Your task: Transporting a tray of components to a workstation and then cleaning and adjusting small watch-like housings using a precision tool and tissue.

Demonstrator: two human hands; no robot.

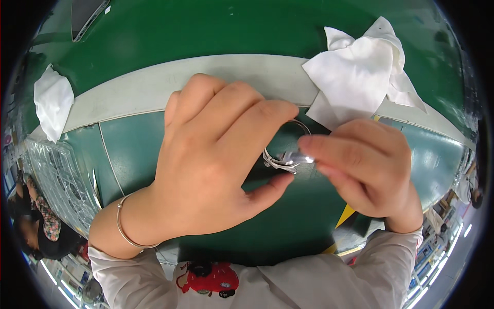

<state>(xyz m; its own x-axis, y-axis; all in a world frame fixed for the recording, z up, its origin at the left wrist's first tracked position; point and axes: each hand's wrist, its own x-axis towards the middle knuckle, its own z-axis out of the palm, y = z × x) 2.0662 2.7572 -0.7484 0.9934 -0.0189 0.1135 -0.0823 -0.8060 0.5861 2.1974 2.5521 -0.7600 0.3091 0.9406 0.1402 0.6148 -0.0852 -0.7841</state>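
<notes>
Both hands meet at centre: the left hand (216, 154) pinches a thin metal ring (288, 154) between fingertip and thumb, the right hand (368, 170) nips its small silvery fitting at three o'clock. A white cloth (360, 72) lies at one o'clock.

green table (216, 31), white cloth (360, 72), silver ring (288, 157)

This looks like a factory workshop floor: a long green-topped workbench (154, 31) with a pale grey strip, crumpled white wiping cloths (360, 72), a clear moulded plastic tray (56, 175), and ceiling strip lights beyond.
</notes>
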